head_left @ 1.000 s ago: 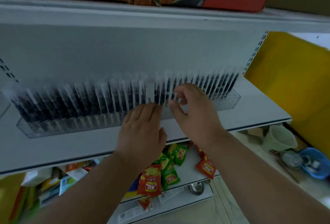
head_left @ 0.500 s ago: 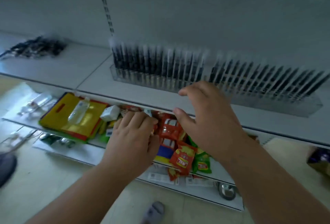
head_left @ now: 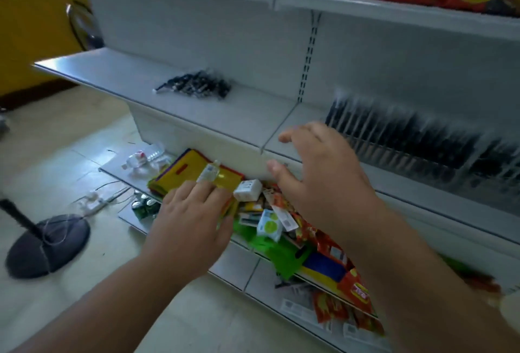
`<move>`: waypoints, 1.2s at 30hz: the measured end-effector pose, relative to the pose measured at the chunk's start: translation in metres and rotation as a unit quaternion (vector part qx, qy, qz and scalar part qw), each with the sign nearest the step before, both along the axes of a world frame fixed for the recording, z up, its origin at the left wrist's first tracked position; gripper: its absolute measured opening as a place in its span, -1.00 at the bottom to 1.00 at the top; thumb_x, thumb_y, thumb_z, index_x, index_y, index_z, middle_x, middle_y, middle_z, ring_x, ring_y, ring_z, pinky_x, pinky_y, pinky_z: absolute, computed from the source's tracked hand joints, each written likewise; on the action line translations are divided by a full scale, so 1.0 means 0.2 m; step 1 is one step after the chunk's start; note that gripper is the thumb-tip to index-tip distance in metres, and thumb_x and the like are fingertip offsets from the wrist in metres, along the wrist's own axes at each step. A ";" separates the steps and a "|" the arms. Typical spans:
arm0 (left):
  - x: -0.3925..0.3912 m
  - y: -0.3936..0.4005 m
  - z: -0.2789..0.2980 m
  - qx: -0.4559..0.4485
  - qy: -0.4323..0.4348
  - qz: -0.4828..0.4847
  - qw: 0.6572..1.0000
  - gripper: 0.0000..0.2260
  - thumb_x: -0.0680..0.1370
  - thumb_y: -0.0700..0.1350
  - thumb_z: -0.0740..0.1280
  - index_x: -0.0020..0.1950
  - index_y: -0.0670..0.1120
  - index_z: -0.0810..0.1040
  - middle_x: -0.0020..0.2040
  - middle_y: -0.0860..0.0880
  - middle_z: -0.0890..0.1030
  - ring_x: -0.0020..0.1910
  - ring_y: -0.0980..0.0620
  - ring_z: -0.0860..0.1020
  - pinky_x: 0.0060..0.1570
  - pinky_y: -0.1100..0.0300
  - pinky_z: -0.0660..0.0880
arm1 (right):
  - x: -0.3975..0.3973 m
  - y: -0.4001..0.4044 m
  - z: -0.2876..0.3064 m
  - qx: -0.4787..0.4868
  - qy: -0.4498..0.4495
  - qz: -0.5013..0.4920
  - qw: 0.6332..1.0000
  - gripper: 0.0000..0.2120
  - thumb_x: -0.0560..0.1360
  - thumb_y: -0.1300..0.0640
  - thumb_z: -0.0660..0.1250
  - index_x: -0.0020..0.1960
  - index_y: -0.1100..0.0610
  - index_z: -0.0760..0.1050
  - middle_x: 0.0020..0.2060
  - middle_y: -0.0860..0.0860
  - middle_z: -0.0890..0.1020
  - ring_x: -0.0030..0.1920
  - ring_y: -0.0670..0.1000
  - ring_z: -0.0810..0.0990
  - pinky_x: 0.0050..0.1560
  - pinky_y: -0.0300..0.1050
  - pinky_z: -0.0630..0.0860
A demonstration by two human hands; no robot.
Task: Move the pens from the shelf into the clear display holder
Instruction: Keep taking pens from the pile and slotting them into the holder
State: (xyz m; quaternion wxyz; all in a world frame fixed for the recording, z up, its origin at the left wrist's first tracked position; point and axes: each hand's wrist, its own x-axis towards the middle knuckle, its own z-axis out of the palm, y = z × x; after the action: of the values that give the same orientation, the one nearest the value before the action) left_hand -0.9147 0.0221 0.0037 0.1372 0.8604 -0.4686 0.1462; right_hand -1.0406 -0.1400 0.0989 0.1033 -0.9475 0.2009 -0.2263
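A loose pile of black pens [head_left: 197,86] lies on the grey shelf [head_left: 135,76], left of the shelf's upright. The clear display holder [head_left: 416,155], blurred and full of upright black pens, stands on the same shelf at the right. My right hand [head_left: 318,175] hovers in front of the shelf edge between pile and holder, fingers spread and empty. Lower down, my left hand [head_left: 194,217] hangs over the bottom shelf with its fingers relaxed and nothing in it. Neither hand touches the pens.
The lower shelf holds a yellow-red folder [head_left: 197,169], a small white box [head_left: 247,190], snack packets [head_left: 332,243] and a plastic bottle [head_left: 140,158]. A dark stand base [head_left: 45,243] and cables lie on the floor at the left. A yellow surface [head_left: 33,29] is at the far left.
The view has swung left from the holder to the pen pile. My right hand has let go of the pens in the holder and both hands have drawn back, empty.
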 end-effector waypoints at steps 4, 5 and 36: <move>0.30 0.27 0.02 0.018 0.009 0.036 0.999 -0.67 0.47 0.10 0.16 0.08 -0.01 0.59 0.00 0.01 0.57 0.01 -0.10 0.53 0.02 -0.02 0.48 | 0.38 0.24 0.02 0.021 0.020 0.022 0.999 -0.62 0.54 -0.17 0.25 0.29 -0.03 0.41 0.15 -0.02 0.45 0.18 0.03 0.42 0.18 0.03 0.41; 0.37 0.32 0.03 0.016 0.006 0.044 0.999 -0.67 0.47 0.11 0.16 0.07 0.01 0.58 -0.01 0.02 0.57 0.02 -0.09 0.52 0.01 -0.02 0.48 | 0.46 0.28 0.04 0.022 0.023 0.025 0.999 -0.62 0.54 -0.18 0.24 0.29 -0.04 0.41 0.16 -0.03 0.45 0.19 0.02 0.42 0.18 0.01 0.40; 2.44 -0.38 0.01 0.003 0.127 -0.023 0.992 -0.73 0.58 0.12 0.22 0.18 0.04 0.53 0.08 0.05 0.56 0.13 -0.04 0.49 0.14 0.05 0.41 | 2.30 -0.13 -0.10 0.056 0.049 -0.078 0.994 -0.68 0.54 -0.15 0.26 0.22 -0.05 0.43 0.12 -0.10 0.46 0.11 -0.05 0.43 0.12 -0.04 0.43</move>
State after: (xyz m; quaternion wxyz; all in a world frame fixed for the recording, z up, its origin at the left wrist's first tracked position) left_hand -0.4263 -0.0540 0.0059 0.1958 0.8615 -0.4675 0.0314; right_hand -0.5806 -0.1656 0.0792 0.1282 -0.9318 0.2909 -0.1753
